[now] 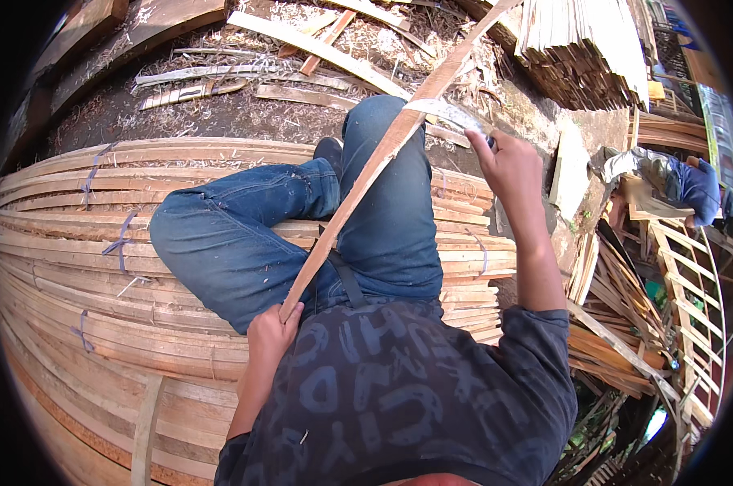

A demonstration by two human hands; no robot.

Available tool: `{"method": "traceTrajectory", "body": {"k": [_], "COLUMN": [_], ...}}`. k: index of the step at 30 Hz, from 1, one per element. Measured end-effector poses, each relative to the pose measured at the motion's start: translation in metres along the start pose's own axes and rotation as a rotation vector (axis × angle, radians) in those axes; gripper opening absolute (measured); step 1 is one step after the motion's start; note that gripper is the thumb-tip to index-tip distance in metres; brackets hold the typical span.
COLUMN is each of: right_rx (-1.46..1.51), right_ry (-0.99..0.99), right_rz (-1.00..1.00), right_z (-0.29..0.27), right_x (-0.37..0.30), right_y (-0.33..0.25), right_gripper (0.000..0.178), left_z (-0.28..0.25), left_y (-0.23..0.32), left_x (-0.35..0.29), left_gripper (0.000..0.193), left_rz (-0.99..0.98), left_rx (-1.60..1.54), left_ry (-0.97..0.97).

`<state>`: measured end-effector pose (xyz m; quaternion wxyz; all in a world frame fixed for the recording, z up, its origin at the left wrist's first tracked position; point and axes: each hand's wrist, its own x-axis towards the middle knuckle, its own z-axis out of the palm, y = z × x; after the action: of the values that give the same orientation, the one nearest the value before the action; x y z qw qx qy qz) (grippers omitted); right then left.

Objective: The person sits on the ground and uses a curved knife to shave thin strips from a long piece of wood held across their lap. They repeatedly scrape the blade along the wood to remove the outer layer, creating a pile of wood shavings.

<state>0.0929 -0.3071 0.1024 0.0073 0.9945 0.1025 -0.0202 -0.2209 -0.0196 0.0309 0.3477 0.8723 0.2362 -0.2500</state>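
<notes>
A long, narrow wooden strip [358,188] runs slantwise from my lap over my raised knee toward the top right. Its near end is in my left hand [274,330], fingers closed around it close to my waist. My right hand [508,166] grips a knife by its handle, which the fingers mostly cover. The pale, shiny blade [447,112] reaches left to the strip and meets it just above the knee; exactly how the edge lies on the wood is hard to make out.
Bundles of wooden strips [59,243] tied with purple string lie beneath and left of me. Offcuts [208,77] and shavings cover the ground ahead. A stack of thin boards [581,57] stands top right. Another person [674,182] bends near a wooden ladder-like frame [690,308] at right.
</notes>
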Motion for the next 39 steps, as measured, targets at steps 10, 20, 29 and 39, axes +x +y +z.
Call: {"method": "traceTrajectory", "body": {"k": [10, 20, 29, 39], "right_rx": [-0.263, -0.142, -0.122, -0.194], "right_ry": [0.111, 0.070, 0.156, 0.142], "right_rz": [-0.169, -0.276, 0.230, 0.442], "right_z": [0.024, 0.020, -0.023, -0.002], "right_x": [0.016, -0.006, 0.036, 0.059], "right_y": [0.020, -0.019, 0.076, 0.121], "right_gripper": [0.065, 0.064, 0.066, 0.073], "left_z": [0.005, 0.010, 0.016, 0.015], "left_y": [0.005, 0.005, 0.010, -0.008], "left_x": [0.009, 0.014, 0.022, 0.012], "left_gripper": [0.044, 0.044, 0.047, 0.058], "left_rz": [0.037, -0.017, 0.055, 0.062], "left_rx": [-0.006, -0.027, -0.095, -0.085], "left_ry": [0.057, 0.012, 0.084, 0.047]}}
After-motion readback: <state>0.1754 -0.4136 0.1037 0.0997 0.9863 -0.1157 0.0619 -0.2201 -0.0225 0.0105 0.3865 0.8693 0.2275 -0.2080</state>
